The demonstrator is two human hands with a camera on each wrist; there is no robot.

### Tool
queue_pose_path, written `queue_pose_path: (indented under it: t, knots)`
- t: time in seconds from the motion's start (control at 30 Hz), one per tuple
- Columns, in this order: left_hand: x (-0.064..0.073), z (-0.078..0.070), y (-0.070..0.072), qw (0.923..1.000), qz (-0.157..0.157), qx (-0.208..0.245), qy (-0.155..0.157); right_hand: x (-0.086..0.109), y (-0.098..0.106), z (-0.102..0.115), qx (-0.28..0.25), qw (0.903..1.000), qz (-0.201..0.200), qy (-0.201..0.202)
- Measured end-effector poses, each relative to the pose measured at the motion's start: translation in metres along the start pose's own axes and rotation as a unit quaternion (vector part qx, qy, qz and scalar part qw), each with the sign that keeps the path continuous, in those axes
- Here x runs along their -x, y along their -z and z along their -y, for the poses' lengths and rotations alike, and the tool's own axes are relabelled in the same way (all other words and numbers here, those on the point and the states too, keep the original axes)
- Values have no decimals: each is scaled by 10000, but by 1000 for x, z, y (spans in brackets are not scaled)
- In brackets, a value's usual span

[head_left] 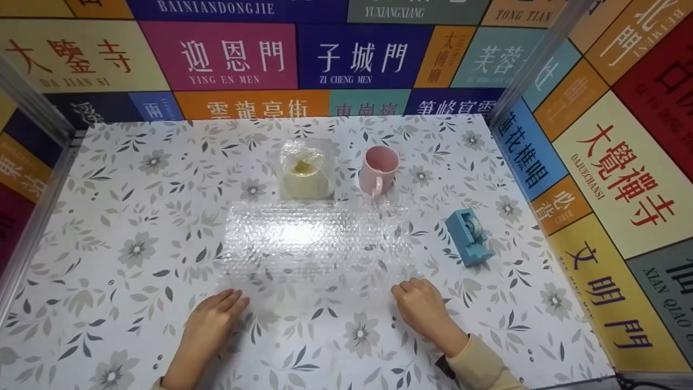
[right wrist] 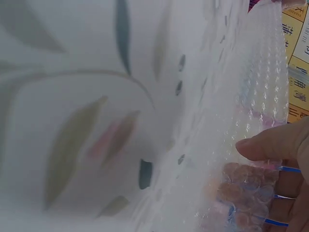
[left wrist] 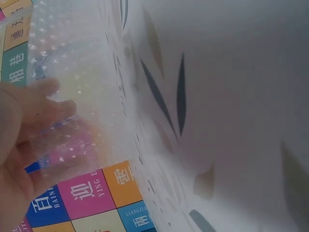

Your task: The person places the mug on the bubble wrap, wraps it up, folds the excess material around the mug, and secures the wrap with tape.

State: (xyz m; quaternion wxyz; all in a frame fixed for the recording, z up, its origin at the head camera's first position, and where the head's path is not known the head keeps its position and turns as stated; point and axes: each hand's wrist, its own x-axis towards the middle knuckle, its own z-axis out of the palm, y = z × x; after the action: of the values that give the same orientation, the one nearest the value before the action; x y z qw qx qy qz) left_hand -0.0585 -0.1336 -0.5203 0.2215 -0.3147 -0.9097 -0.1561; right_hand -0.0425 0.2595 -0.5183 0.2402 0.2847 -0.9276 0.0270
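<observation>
We grip the bubble wrap sheet [head_left: 330, 246] at frame centre with our left hand [head_left: 215, 314] and right hand [head_left: 425, 310], set apart; a pink mug [head_left: 373, 176] stands upper centre.

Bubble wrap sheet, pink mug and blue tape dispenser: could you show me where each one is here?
Bubble wrap sheet [head_left: 324, 245], head view: the middle of its bubbled surface.
Pink mug [head_left: 372, 173], head view: its outer wall.
Blue tape dispenser [head_left: 464, 238], head view: its body.

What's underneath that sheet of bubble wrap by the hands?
From above, the flowered tabletop shows faintly through the bubble wrap. A patch of bright glare hides what lies beneath that spot.
</observation>
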Motion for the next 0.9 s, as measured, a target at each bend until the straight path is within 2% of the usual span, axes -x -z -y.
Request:
queue_pose_path:
  t: [0.1, 0.2, 0.37, 0.47, 0.63, 0.77, 0.83, 0.9]
  knots:
    - [1, -3, 1, 9982, 565, -73, 200, 5, -2, 1, 93, 9996, 253, -6]
    - [2, -5, 1, 9945, 1002, -95, 287, 11, -3, 1, 80, 9983, 569, -84]
    - [4, -7, 0, 9885, 1483, -77, 298, 20, -2, 1, -95, 9951, 967, -191]
    - [6, -7, 0, 9883, 1517, -26, 167, 23, 0, 0, -222, 9940, 1049, -217]
    - [7, -6, -1, 9908, 1340, 165, -96, 27, 5, -4, -581, 9893, 1305, -311]
    - [5, -6, 6, 9869, 1501, 582, -82, 27, 17, -12, -1140, 9751, 1844, -469]
    - [3, -5, 11, 9861, 1438, 823, -82, 25, 24, -16, -1432, 9670, 2027, -574]
    - [0, -4, 14, 9874, 1230, 989, -117, 21, 32, -21, -1674, 9614, 2067, -701]
